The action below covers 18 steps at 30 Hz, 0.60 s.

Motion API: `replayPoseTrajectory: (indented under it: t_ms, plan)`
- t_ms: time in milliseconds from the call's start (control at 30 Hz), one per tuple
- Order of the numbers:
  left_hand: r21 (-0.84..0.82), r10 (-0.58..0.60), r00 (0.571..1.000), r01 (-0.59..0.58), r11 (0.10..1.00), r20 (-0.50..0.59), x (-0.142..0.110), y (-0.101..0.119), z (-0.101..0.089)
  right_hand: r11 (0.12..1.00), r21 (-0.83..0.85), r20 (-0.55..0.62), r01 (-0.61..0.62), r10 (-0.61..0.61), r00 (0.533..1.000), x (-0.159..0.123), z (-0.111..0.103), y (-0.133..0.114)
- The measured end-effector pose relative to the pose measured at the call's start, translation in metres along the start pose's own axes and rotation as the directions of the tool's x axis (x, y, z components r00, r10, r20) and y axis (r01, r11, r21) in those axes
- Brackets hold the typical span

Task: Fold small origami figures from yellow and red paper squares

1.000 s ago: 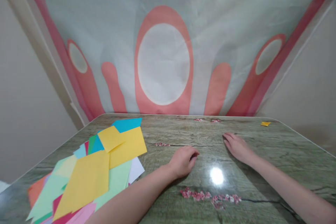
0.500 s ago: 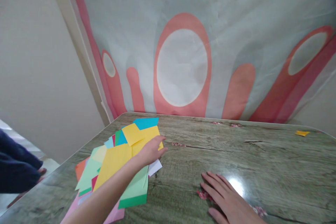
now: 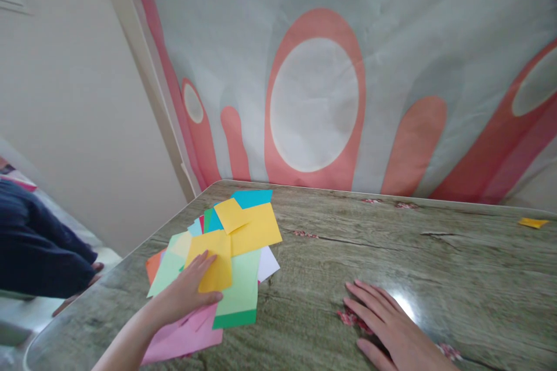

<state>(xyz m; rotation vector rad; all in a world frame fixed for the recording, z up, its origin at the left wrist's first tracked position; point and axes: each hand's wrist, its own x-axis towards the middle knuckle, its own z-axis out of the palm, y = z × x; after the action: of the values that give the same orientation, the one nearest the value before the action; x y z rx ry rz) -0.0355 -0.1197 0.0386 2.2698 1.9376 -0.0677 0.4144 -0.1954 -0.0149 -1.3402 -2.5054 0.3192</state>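
My left hand [image 3: 191,290] rests over the pile of coloured paper at the left of the table, fingers apart, touching or just above a yellow sheet [image 3: 220,258]. Another yellow sheet [image 3: 261,229] and a small yellow piece [image 3: 230,214] overlap beyond it. Around them lie a blue sheet [image 3: 256,198], light green paper [image 3: 243,284], a pink sheet [image 3: 187,339] and a white one [image 3: 267,265]. Flat on the wood-patterned table [image 3: 313,290], my right hand [image 3: 387,324] is spread near the front, holding nothing.
A small folded yellow paper [image 3: 533,222] lies at the table's far right. Behind the table hangs a printed grey and pink backdrop [image 3: 243,23]. Beyond the left edge, part of a person in dark blue clothing [image 3: 39,243] shows.
My left hand has gone from the middle of the table leftward onto the paper pile, then nearer me. My right hand has drawn back toward me and spread. The view has turned left.
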Motion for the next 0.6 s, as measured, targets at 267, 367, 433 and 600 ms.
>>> replayPoseTrajectory:
  t_ms: [267,367,433,600]
  plan:
    - [0.006,-0.010,0.991,0.011,1.000,-0.135,-0.008,0.015,0.002,1.000,0.014,-0.024,0.005,-0.004,1.000,-0.003,0.004,0.002]
    - [0.024,0.068,0.990,-0.065,0.998,-0.125,-0.014,0.018,0.005,1.000,-0.009,-0.013,0.001,-0.001,1.000,-0.002,0.003,0.001]
    - [0.051,0.095,0.987,-0.089,0.995,-0.132,-0.017,0.021,0.008,1.000,-0.022,-0.007,0.000,0.000,1.000,-0.002,0.003,0.001]
    - [0.050,0.130,0.982,-0.125,0.991,-0.138,-0.020,0.024,0.005,1.000,0.002,-0.020,0.010,-0.010,1.000,-0.001,0.004,0.002]
